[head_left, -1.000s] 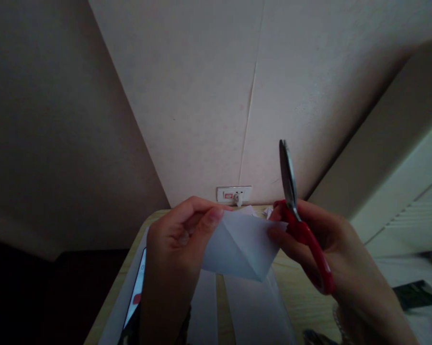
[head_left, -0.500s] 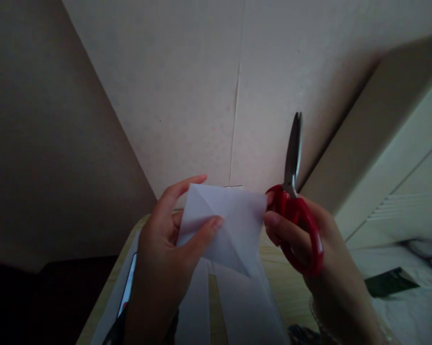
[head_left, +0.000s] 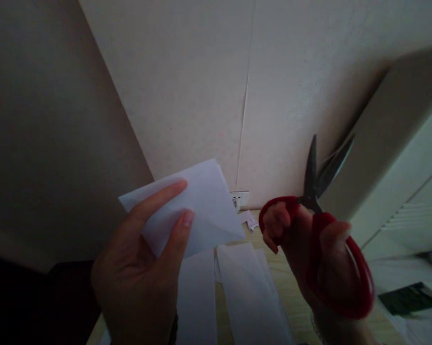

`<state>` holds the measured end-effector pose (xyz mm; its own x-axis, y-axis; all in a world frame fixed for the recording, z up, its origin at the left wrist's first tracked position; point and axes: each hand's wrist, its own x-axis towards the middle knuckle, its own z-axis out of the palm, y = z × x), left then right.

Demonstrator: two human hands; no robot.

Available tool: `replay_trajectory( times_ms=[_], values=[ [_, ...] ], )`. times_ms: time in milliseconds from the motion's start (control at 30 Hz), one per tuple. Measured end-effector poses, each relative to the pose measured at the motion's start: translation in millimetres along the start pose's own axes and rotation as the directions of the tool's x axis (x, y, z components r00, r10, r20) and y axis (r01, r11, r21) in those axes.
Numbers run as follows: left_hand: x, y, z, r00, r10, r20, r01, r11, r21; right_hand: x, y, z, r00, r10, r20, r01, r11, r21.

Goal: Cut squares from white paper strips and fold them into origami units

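My left hand (head_left: 144, 268) pinches a folded white sheet of paper (head_left: 198, 206) between thumb and fingers, holding it up in front of the wall. My right hand (head_left: 309, 254) grips red-handled scissors (head_left: 320, 211) with fingers through the loops. The metal blades point upward and are parted. The scissors stand to the right of the paper, a short gap away from its edge.
Long white paper strips (head_left: 244, 287) lie on a light wooden table (head_left: 295, 297) below my hands, with small paper scraps (head_left: 250, 221) near the wall. A wall socket (head_left: 240, 196) sits behind the table. A pale cabinet (head_left: 399, 167) rises at right; a dark flat object (head_left: 406, 297) lies beside it.
My left hand has swung the paper up and to the left, away from the scissors. My right hand let go of the paper's edge, moved right, and the blades opened.
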<state>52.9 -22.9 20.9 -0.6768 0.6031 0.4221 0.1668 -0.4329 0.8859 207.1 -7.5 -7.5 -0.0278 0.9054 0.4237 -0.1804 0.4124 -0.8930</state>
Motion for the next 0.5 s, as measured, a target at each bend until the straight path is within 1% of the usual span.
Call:
replay_trajectory(
  times_ms=[67, 100, 167, 200, 233, 300, 333, 400, 500],
  values=[
    [2.5, -1.0, -1.2, 0.999, 0.044, -0.023, -0.044, 0.999, 0.004, -2.1, 2.4, 0.4, 0.994, 0.042, 0.099, -0.035, 0.996, -0.077],
    [4.0, -1.6, -2.0, 0.998, 0.06, -0.02, -0.059, 0.998, 0.007, -3.7, 2.7, 0.2, 0.983, 0.08, 0.165, -0.061, 0.991, -0.115],
    [7.0, -2.7, -3.9, 0.994, 0.106, -0.031, -0.106, 0.994, 0.011, -6.9, 1.1, -0.5, 0.948, 0.171, 0.269, -0.122, 0.974, -0.189],
    [8.5, -3.1, -5.2, 0.992, 0.119, -0.037, -0.118, 0.993, 0.02, -8.1, -0.8, -0.7, 0.929, 0.219, 0.299, -0.152, 0.961, -0.231],
    [9.9, -3.3, -6.6, 0.99, 0.131, -0.044, -0.13, 0.991, 0.033, -8.8, -3.2, -0.4, 0.914, 0.262, 0.309, -0.178, 0.945, -0.274],
    [12.2, -3.3, -9.7, 0.992, 0.119, -0.033, -0.116, 0.991, 0.068, -8.4, -8.3, 1.5, 0.888, 0.308, 0.342, -0.185, 0.919, -0.348],
    [13.0, -3.2, -11.1, 0.994, 0.109, -0.011, -0.108, 0.991, 0.082, -7.6, -10.6, 3.2, 0.885, 0.304, 0.352, -0.171, 0.916, -0.362],
    [13.6, -2.6, -13.6, 0.996, 0.078, 0.031, -0.08, 0.994, 0.067, -5.6, -13.4, 7.6, 0.872, 0.306, 0.381, -0.169, 0.92, -0.354],
    [12.8, -0.7, -15.4, 0.998, -0.008, 0.057, 0.007, 1.0, 0.021, -5.0, -11.9, 13.3, 0.871, 0.303, 0.387, -0.18, 0.929, -0.324]
  ],
)
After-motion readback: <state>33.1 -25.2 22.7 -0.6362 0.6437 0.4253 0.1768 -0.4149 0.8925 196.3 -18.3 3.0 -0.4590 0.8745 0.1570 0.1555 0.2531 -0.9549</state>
